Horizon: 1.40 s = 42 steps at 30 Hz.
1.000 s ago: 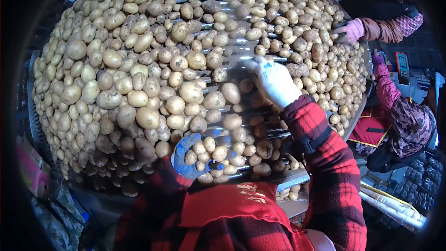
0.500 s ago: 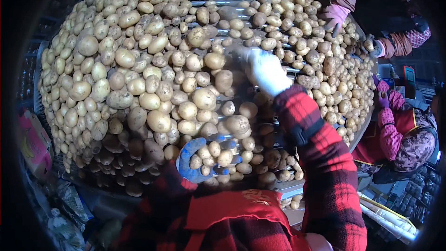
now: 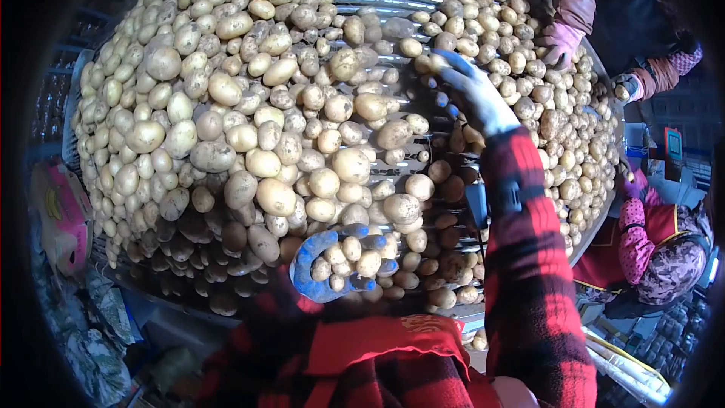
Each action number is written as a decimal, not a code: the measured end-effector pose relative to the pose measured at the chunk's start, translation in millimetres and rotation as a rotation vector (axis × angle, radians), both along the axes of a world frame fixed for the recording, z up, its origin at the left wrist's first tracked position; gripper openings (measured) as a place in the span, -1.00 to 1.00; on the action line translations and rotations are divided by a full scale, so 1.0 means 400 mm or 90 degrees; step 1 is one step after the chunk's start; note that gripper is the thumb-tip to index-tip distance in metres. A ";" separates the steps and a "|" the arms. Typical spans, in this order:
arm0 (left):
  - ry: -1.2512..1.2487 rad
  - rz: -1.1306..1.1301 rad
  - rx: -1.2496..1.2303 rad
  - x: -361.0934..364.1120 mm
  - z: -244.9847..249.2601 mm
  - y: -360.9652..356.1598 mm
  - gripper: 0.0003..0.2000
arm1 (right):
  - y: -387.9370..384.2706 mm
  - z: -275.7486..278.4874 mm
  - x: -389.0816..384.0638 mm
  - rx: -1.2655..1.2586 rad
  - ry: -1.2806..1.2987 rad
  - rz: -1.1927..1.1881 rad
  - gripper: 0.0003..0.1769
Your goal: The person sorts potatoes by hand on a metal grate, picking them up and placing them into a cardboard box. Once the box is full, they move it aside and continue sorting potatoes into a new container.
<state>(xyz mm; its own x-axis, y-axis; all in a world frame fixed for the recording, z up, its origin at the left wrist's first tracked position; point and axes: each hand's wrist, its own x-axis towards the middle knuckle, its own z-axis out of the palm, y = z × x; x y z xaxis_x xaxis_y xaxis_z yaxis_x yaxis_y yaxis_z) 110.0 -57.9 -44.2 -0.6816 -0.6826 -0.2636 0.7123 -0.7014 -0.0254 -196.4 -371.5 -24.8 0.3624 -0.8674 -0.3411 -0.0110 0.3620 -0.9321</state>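
My left hand [image 3: 308, 263], in a blue glove, is palm up near the front edge. Its fingers curl round several small potatoes [image 3: 368, 263]. My right hand [image 3: 476, 91], in a white and blue glove, hovers over the sorting bed with its fingers spread. The fingertips come close to a small potato [image 3: 411, 47]; slight blur hides whether they touch anything. Around both hands lie many loose potatoes [image 3: 276, 197], some with dark soil on them. Metal rollers [image 3: 377, 2] show through gaps between the potatoes.
A co-worker's pink-gloved hand [image 3: 563, 43] rests on the potatoes at upper right, the other hand [image 3: 627, 88] at the rim. A second person [image 3: 672, 249] in a patterned cap works at far right. A pink carton [image 3: 64, 219] stands at left.
My right hand has swung right, and its fingers have spread and become clearer. My left hand stays low with the small potatoes. The whole view has shifted slightly.
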 end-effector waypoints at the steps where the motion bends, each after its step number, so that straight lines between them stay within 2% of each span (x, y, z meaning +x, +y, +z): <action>1: 0.020 0.012 0.014 -0.007 0.002 0.001 -0.60 | 0.058 0.021 -0.032 0.050 -0.160 -0.036 -0.31; 2: 0.040 0.025 0.028 -0.015 0.005 0.002 -0.58 | 0.099 0.032 -0.043 0.100 -0.242 -0.095 -0.27; 3: 0.060 0.037 0.042 -0.022 0.007 0.002 -0.56 | 0.133 0.044 -0.047 0.097 -0.278 -0.131 -0.34; 4: 0.173 0.081 -0.052 -0.032 -0.107 0.036 -0.53 | 0.134 -0.001 -0.053 -0.067 -0.202 -0.075 -0.41; 5: 0.132 0.058 -0.023 -0.029 -0.084 0.033 -0.51 | 0.120 -0.049 -0.055 -0.231 -0.123 -0.020 -0.47; 7: 0.054 0.011 0.037 -0.022 -0.035 0.024 -0.45 | 0.081 0.020 0.028 -0.253 0.109 0.015 -0.58; 8: -0.004 -0.031 0.091 -0.043 0.066 -0.033 -0.46 | 0.062 0.054 0.070 -0.261 0.222 0.040 -0.62; 9: -0.017 -0.033 0.110 -0.040 0.062 -0.032 -0.47 | 0.058 0.098 0.126 -0.208 0.294 0.047 -0.64; 11: -0.043 -0.036 0.148 -0.035 0.052 -0.027 -0.48 | 0.011 -0.056 0.200 -0.578 0.781 0.147 -0.69; 13: 0.030 -0.016 0.077 -0.031 0.054 -0.036 -0.45 | -0.008 -0.126 0.264 -0.541 0.782 0.083 -0.67; 15: 0.036 -0.012 0.011 -0.031 0.077 -0.048 -0.45 | -0.034 -0.066 0.244 -0.431 0.748 0.168 -0.66; 16: 0.022 -0.012 0.000 -0.031 0.094 -0.059 -0.46 | -0.048 -0.085 0.207 -0.419 0.614 0.126 -0.67; 17: 0.008 -0.013 -0.011 -0.030 0.110 -0.069 -0.47 | -0.041 -0.080 0.197 -0.324 0.498 -0.005 -0.70; 19: -0.025 -0.008 0.033 -0.028 0.144 -0.068 -0.50 | -0.025 -0.093 0.158 -0.542 0.579 -0.003 -0.71; 20: -0.086 -0.012 0.113 -0.030 0.159 -0.071 -0.51 | -0.024 -0.082 0.174 -0.571 0.654 0.007 -0.63; 23: -0.043 -0.018 0.067 -0.049 0.120 -0.076 -0.54 | -0.061 -0.050 0.289 -0.666 0.783 0.090 -0.70; 25: 0.015 -0.034 0.149 -0.024 0.058 -0.046 -0.56 | -0.118 -0.069 0.374 -0.653 0.896 0.171 -0.67; 26: 0.095 -0.043 0.166 0.009 -0.012 -0.014 -0.54 | -0.143 -0.086 0.395 -0.639 0.905 0.125 -0.69; 28: -0.010 -0.107 0.194 0.031 0.028 -0.030 -0.59 | -0.151 -0.017 0.404 -0.618 0.936 0.217 -0.72; 30: -0.048 -0.071 0.101 0.022 0.016 -0.021 -0.60 | -0.176 0.001 0.375 -0.647 0.909 0.299 -0.70; 31: -0.029 -0.011 0.041 0.012 0.023 -0.016 -0.60 | -0.179 -0.010 0.352 -0.674 0.891 0.315 -0.68; 33: 0.021 0.116 -0.066 -0.022 0.089 -0.041 -0.60 | -0.151 -0.034 0.307 -0.580 0.838 0.277 -0.64; 35: -0.043 0.062 0.091 -0.013 0.112 -0.025 -0.60 | -0.136 -0.054 0.294 -0.540 0.936 0.327 -0.63; 36: 0.063 0.024 0.020 -0.018 0.135 -0.058 -0.55 | -0.150 -0.050 0.307 -0.524 0.929 0.314 -0.62; 38: 0.279 0.030 0.036 -0.013 0.039 -0.010 -0.52 | -0.159 -0.042 0.328 -0.469 0.914 0.266 -0.60; 41: 0.299 0.059 0.070 -0.007 0.012 0.010 -0.47 | -0.138 -0.054 0.240 -0.459 0.707 0.140 -0.55; 42: 0.180 0.061 0.085 -0.005 0.103 -0.024 -0.47 | -0.150 -0.099 0.199 -0.308 0.465 0.123 -0.55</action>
